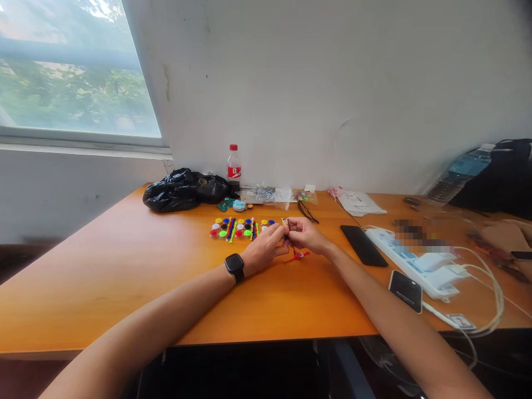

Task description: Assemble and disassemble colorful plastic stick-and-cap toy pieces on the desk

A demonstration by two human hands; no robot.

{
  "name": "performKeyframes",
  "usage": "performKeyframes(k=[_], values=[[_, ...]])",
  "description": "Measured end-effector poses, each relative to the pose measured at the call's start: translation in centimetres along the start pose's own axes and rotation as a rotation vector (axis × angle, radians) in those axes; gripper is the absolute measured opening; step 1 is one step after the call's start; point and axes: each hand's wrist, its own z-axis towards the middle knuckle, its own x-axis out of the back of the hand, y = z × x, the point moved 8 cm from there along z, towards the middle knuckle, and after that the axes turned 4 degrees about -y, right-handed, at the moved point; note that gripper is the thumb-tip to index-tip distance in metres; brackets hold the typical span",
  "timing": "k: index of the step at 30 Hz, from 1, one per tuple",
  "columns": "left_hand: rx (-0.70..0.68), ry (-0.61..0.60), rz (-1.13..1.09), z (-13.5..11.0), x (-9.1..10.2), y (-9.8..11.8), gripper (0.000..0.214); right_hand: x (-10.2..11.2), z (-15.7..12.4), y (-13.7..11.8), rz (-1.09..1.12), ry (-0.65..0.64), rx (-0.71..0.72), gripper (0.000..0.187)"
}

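My left hand (266, 245), with a black watch (235, 266) on its wrist, has its fingers closed in a pinch against those of my right hand (308, 235). Between the fingertips a thin dark strand (292, 247) shows, held by my right hand; what my left fingers grip is hidden. Just below lies a small red piece (298, 256) on the table. Left of and behind the hands are rows of small round coloured pieces (223, 234), with bundles of thin coloured strips (231, 228) between them. My left hand covers part of these rows.
On the wooden table (124, 277), a black plastic bag (183, 188), a cola bottle (234, 169) and clear packets (270, 194) stand along the wall. To the right are a black flat slab (364, 245), a white power strip (409, 266), a phone (405, 291) and cables.
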Motion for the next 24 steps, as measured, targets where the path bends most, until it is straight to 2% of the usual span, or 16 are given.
performKeyframes(k=[3, 5, 7, 9, 11, 13, 17, 24], values=[[0.014, 0.008, -0.008, 0.1, 0.1, -0.1, 0.014, 0.4, -0.1, -0.2, -0.065, -0.003, -0.001, 0.017], [0.029, 0.059, -0.006, 0.2, 0.8, -0.3, 0.017, 1.6, 0.1, 0.1, -0.093, 0.041, -0.026, 0.019], [0.045, 0.15, 0.012, 0.2, 1.7, -0.6, 0.015, 3.7, 0.4, 0.6, -0.168, 0.143, -0.046, 0.026], [0.083, 0.219, 0.035, 0.1, 2.3, -1.3, 0.012, 6.7, 0.5, 0.9, -0.354, 0.331, -0.032, 0.029], [0.162, 0.231, 0.078, 0.0, 2.4, -2.4, 0.011, 9.0, 0.3, 1.3, -0.62, 0.486, -0.05, 0.022], [0.261, 0.206, 0.142, 0.0, 2.1, -3.4, 0.011, 10.3, 0.3, 2.4, -0.791, 0.535, -0.143, 0.013], [0.378, 0.124, 0.242, 0.0, 1.4, -4.4, 0.014, 10.3, 0.5, 4.1, -0.871, 0.511, -0.21, 0.014], [0.296, -0.013, 0.293, 0.1, 0.1, -3.1, 0.02, 8.4, 1.1, 4.8, -0.958, 0.414, -0.193, 0.023]])
